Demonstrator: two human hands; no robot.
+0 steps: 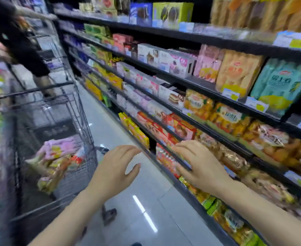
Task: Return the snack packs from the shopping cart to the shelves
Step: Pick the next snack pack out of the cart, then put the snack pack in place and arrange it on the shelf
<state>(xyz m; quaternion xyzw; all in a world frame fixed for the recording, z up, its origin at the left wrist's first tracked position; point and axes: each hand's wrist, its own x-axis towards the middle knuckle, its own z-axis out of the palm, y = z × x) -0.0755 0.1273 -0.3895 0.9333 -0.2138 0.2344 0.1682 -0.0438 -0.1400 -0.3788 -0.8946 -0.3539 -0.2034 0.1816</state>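
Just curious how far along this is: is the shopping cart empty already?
No, several snack packs lie in the cart, and both hands are empty.

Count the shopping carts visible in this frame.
2. One shopping cart stands left of the hands, holding snack packs. A second cart is farther down the aisle beside another person; blur may hide more.

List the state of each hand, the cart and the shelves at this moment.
left hand: open, empty, in the air beside the cart
right hand: open, empty, fingers spread against the lower shelf edge
shopping cart: standing in the aisle, not empty
snack packs: heaped in the cart basket, a pink one on top
shelves: stocked with boxes and bags
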